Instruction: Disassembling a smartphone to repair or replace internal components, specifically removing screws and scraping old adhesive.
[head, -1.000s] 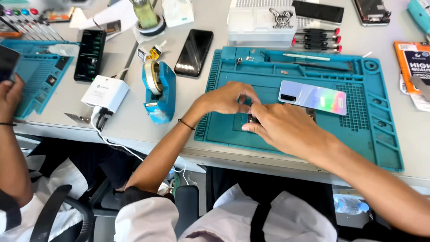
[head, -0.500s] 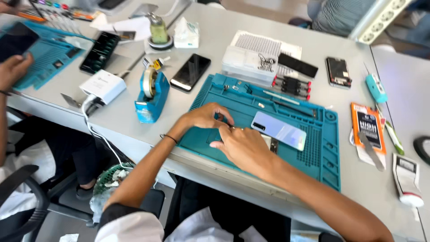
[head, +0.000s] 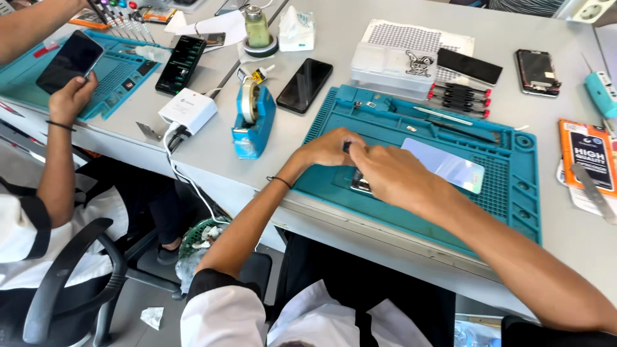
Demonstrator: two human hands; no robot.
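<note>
both hands shifted toward frame centre since half a second ago, desk now seen more from the left. left hand (head: 331,146) and right hand (head: 392,173) curled together, fingertips pinching a small dark part over a phone (head: 360,183) mostly hidden beneath them on the teal mat (head: 508,212). exact grip impossible to tell. just right, a pale iridescent back cover (head: 447,165), long axis running left-right. farther left, blue tape dispenser (head: 254,122).

mat (head: 514,212) bare to my right; pale phone back (head: 447,166) just beyond my hands; tape dispenser (head: 252,122) blocks the left, screwdrivers (head: 459,97) behind.
</note>
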